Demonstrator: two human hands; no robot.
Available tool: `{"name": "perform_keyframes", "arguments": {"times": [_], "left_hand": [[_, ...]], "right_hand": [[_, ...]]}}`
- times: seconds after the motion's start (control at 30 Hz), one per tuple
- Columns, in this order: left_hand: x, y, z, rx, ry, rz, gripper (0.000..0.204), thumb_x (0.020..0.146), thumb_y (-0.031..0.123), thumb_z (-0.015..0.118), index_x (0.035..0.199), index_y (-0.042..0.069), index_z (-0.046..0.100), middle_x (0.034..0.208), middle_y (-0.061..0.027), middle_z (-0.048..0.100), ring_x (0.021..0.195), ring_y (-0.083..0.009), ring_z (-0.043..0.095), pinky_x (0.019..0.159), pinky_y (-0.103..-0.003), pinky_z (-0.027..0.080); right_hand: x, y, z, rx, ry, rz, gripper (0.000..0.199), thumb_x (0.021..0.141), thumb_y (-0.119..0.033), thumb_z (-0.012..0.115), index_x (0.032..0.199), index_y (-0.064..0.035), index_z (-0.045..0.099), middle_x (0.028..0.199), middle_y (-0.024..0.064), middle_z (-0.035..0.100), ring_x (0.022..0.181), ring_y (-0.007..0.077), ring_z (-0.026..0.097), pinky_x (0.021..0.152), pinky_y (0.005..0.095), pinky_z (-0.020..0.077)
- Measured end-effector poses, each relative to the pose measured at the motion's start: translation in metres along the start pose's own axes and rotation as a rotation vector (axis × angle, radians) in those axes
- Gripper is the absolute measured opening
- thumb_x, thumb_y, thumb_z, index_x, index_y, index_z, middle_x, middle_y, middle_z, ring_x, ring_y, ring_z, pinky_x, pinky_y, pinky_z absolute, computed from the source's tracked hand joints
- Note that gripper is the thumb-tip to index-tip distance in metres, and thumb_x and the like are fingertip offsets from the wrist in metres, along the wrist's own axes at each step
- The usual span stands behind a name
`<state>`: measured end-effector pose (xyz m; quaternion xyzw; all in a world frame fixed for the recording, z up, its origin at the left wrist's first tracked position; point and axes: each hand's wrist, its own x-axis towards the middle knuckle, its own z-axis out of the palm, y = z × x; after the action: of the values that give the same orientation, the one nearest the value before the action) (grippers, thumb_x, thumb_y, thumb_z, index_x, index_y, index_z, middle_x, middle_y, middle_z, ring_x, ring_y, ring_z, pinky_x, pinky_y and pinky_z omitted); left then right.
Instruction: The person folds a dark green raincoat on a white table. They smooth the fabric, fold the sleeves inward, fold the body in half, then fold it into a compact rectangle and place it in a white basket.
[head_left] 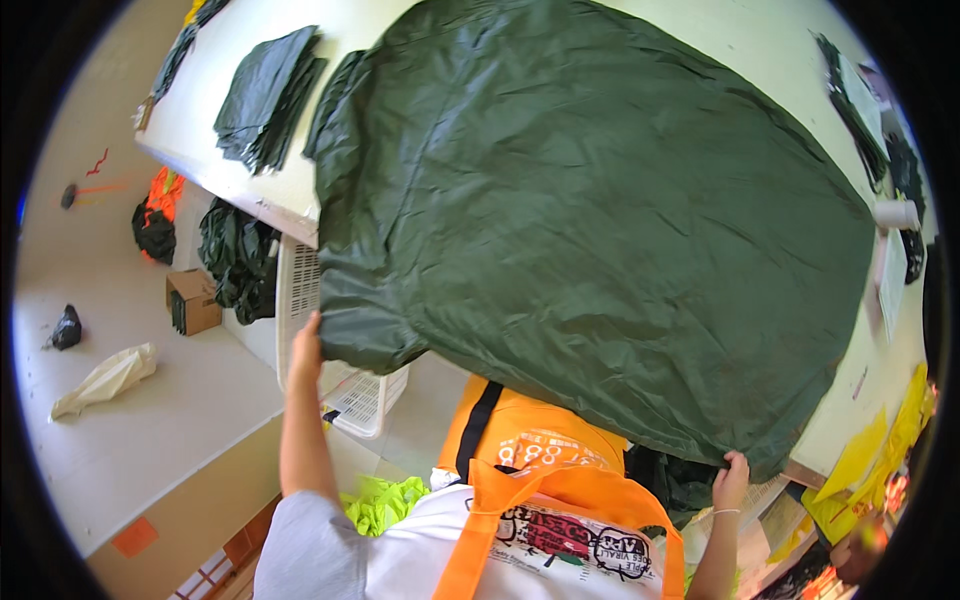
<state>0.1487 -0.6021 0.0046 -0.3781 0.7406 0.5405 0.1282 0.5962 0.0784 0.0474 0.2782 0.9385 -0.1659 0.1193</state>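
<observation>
A large dark green piece of coated fabric (620,230), wrinkled and with a seam along its left part, lies spread over the white table (755,60). Its near edge hangs over the table's front. At the near left corner, my left hand (307,345) has its fingers closed on the fabric's edge. My right hand (733,478) pinches the near edge further right. Both arms are stretched apart, and the fabric between my hands is fairly flat.
Folded dark green fabric pieces (265,100) are stacked at the table's far left. A white plastic basket (365,405) stands below the front edge. A cardboard box (197,300) and dark green cloth (238,255) are on the left. Yellow material (860,465) lies at right.
</observation>
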Motion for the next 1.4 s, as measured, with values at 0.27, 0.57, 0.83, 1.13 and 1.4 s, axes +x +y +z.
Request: {"name": "perform_keyframes", "arguments": {"times": [0.27,0.57,0.83,1.13,1.4], "left_hand": [[0.022,0.276,0.127,-0.147,-0.349,0.156,0.036,0.090,0.036,0.060,0.100,0.001,0.061,0.089,-0.0102,0.066,0.075,-0.0220,0.063,0.069,-0.035,0.052],[0.111,0.182,0.126,0.344,-0.007,1.033,0.038,0.092,0.011,0.051,0.128,-0.001,0.050,0.125,-0.0146,0.056,0.119,-0.0245,0.051,0.103,-0.034,0.035],[0.134,0.182,0.170,0.776,0.084,1.389,0.020,0.084,0.012,0.062,0.098,-0.003,0.061,0.102,-0.0149,0.058,0.093,-0.0308,0.055,0.083,-0.037,0.042],[0.160,0.171,0.136,0.751,-0.221,1.315,0.014,0.081,0.009,0.061,0.086,-0.004,0.061,0.105,-0.0154,0.057,0.099,-0.0342,0.052,0.086,-0.039,0.042],[0.163,0.179,0.156,0.760,-0.031,1.331,0.027,0.083,0.021,0.066,0.072,-0.003,0.060,0.088,-0.0122,0.058,0.081,-0.0326,0.053,0.071,-0.040,0.044]], "right_hand": [[0.221,0.068,-0.154,0.466,-0.237,0.145,0.016,0.075,0.004,0.057,0.087,-0.0069,0.055,0.074,-0.0020,0.052,0.072,0.0079,0.051,0.068,0.0223,0.0443],[0.311,-0.040,-0.089,-0.150,0.346,-0.250,0.041,0.092,-0.015,0.053,0.131,-0.0040,0.046,0.132,0.0170,0.049,0.123,0.0358,0.044,0.104,0.0442,0.0318],[0.306,-0.150,0.000,-0.234,0.192,-0.241,0.056,0.094,-0.033,0.045,0.145,-0.0164,0.030,0.152,0.0071,0.023,0.141,0.0269,0.019,0.113,0.0495,0.0113],[0.296,-0.257,-0.005,0.035,0.341,-0.172,0.035,0.091,-0.017,0.051,0.125,-0.0093,0.051,0.133,0.0135,0.046,0.123,0.0285,0.042,0.105,0.0435,0.0294],[0.173,-0.533,0.095,0.881,-0.732,-0.214,0.081,0.080,-0.039,0.070,0.135,0.0052,0.030,0.106,0.0256,0.063,0.095,0.0329,0.065,0.082,0.0374,0.0502]]}}
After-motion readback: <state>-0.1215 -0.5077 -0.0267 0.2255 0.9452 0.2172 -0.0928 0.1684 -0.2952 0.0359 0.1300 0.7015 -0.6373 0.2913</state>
